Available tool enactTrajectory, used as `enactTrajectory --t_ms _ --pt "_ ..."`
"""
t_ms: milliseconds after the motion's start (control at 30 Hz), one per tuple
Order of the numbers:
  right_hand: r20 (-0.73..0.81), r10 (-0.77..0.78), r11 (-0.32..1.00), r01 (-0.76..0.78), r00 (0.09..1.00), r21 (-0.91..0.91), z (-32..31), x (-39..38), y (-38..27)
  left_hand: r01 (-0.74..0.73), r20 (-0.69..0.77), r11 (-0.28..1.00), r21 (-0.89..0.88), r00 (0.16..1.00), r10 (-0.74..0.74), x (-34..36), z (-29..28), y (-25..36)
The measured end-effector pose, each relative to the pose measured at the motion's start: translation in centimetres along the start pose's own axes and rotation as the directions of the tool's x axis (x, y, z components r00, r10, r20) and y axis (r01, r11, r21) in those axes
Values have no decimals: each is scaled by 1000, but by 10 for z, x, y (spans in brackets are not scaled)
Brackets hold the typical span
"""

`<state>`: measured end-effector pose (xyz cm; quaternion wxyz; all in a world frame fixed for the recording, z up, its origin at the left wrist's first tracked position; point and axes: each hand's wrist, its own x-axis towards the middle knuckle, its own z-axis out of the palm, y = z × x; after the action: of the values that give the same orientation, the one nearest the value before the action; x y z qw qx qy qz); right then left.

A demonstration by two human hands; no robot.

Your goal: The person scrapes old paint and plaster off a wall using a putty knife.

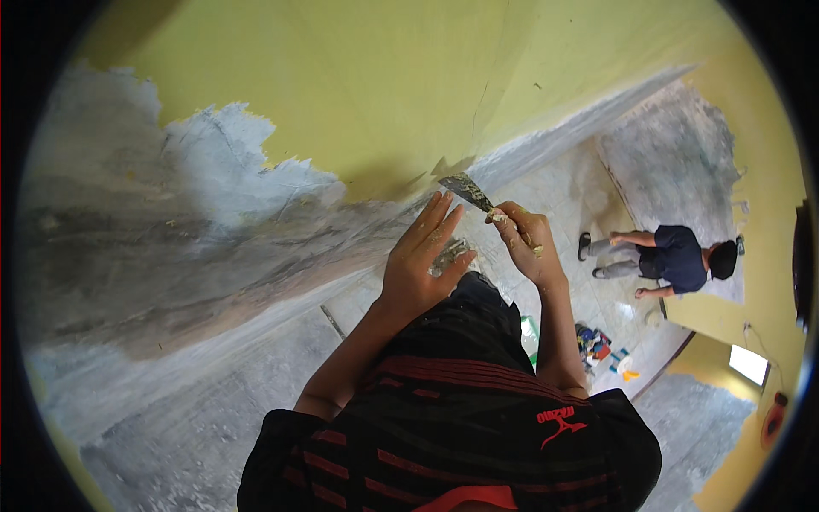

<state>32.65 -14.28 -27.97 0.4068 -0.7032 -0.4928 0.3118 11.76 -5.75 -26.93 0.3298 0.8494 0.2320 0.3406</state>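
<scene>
Hands number two: right hand [525, 243] in clenched grip on one putty knife [467, 190], left hand [422, 260] released, fingers spread.

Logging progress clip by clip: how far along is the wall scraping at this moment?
Done: a wide grey bare patch of wall is already free of paint. In hand: the right hand holds a putty knife with its blade at the ragged paint edge, and the left hand is spread flat beside it. Left: the yellow paint above still covers much of the wall. Farther off, another person crouches by a second bare patch.
</scene>
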Motion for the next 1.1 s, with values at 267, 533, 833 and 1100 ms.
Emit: enactTrajectory --t_ms 267,533,833,1100 --pt "112 -244 963 254 963 -87 -48 29 -33 2 -101 983 185 995 17 34 31 27" --pt "162 -428 871 454 889 -189 -95 44 -75 -57 -187 923 380 973 137 66 32 53" --pt "177 -690 640 706 701 -303 -192 58 -197 -211 -241 775 595 874 423 148 -26 137" --pt "106 -813 480 762 573 -435 -233 70 -240 -253 -308 773 582 811 498 185 -56 169"
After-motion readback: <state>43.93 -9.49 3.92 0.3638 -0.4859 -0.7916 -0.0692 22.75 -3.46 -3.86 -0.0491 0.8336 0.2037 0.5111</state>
